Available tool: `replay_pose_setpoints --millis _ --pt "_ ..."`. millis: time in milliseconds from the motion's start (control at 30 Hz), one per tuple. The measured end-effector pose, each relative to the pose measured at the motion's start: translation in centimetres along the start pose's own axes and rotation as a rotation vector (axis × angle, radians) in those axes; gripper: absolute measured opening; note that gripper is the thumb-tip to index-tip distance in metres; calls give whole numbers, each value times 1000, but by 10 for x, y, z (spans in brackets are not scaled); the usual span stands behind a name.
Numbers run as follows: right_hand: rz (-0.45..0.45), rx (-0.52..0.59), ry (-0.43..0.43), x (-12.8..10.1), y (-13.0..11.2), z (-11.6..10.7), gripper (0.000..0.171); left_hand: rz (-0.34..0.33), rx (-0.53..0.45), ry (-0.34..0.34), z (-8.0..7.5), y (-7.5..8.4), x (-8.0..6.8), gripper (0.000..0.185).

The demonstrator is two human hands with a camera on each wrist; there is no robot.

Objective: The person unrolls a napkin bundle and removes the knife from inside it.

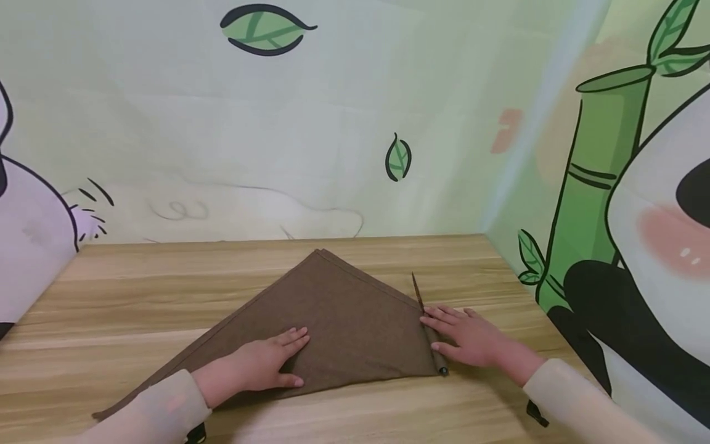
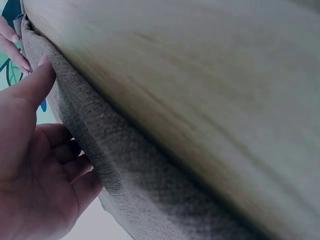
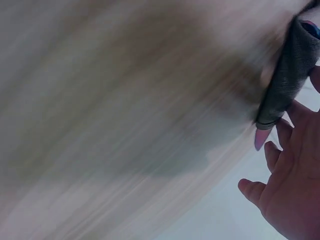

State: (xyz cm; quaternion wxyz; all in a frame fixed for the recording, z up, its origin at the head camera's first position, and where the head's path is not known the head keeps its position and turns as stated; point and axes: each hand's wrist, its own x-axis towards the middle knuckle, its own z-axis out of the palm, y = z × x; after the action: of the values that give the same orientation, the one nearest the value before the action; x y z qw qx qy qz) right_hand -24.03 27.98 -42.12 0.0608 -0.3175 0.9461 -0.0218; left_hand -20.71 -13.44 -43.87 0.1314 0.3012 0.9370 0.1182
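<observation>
On the left, the left hand (image 1: 266,364) lies flat with straight fingers on the near middle of the brown cloth (image 1: 333,314), pressing it to the wooden table (image 1: 111,296) and gripping nothing; the left wrist view shows the thumb and fingers spread against the coarse weave. The cloth is folded into a wide triangle, its long edge toward the person, its peak pointing at the back wall (image 1: 333,123), and its left tip trailing out toward the near left table edge under the sleeve. That long left tip looks unheld, so a tug from the other side could drag it askew or open the fold, since only the flat palm pins the layers. Further right, the cloth's right corner is rolled into a tight tube (image 1: 435,353), and a thin dark stick (image 1: 417,290) pokes out beyond its far end. The right hand (image 1: 471,342) rests open beside and against that roll, fingers straight and touching it, not curled round it. With no grip, the roll could spring loose or wander crooked, and the stick could slide out of its end. No container shows in any view; nothing here holds anything but the roll around the stick.
</observation>
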Motion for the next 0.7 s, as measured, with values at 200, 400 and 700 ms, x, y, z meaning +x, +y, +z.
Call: replay_pose_setpoints --millis 200,400,700 --pt "22 -1 -2 -11 12 7 53 6 1 3 0 1 -1 80" --pt "22 20 35 -14 18 14 51 19 13 15 0 1 -3 80" --pt "-36 38 42 9 -6 2 64 19 15 12 -2 3 -1 80"
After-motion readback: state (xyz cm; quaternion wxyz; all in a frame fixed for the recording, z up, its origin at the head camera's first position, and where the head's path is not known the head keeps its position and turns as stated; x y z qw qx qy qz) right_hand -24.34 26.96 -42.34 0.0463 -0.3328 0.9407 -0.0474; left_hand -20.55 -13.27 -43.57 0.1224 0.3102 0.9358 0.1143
